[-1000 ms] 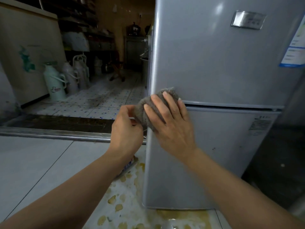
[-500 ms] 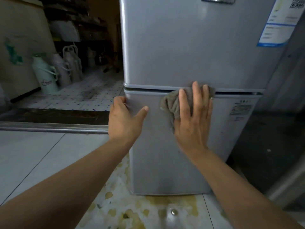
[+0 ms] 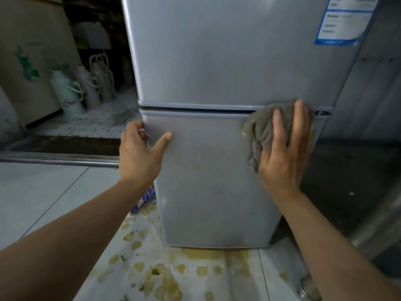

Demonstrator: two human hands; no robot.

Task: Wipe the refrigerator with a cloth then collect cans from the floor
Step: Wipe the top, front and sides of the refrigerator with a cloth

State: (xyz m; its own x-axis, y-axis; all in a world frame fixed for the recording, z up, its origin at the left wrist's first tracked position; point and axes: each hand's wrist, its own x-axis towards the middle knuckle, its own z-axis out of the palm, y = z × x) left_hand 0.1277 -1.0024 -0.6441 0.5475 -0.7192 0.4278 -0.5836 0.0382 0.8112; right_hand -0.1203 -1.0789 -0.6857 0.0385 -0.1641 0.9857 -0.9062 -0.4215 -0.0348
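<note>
Right hand [image 3: 284, 146], fingers flat, presses cloth [image 3: 259, 131] against fridge [image 3: 217, 72] at right end of door seam. Left hand [image 3: 141, 148] grips lower door's left edge. Unwiped lower door lies below cloth. Can [image 3: 145, 197] on floor by fridge's left foot, nearer left hand.

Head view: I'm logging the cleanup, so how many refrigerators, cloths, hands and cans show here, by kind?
refrigerator: 1
cloth: 1
hands: 2, the left hand and the right hand
cans: 1, the blue can on the floor by the left forearm
Total: 5
The round metal thing at lower right may be another can; I cannot tell.
</note>
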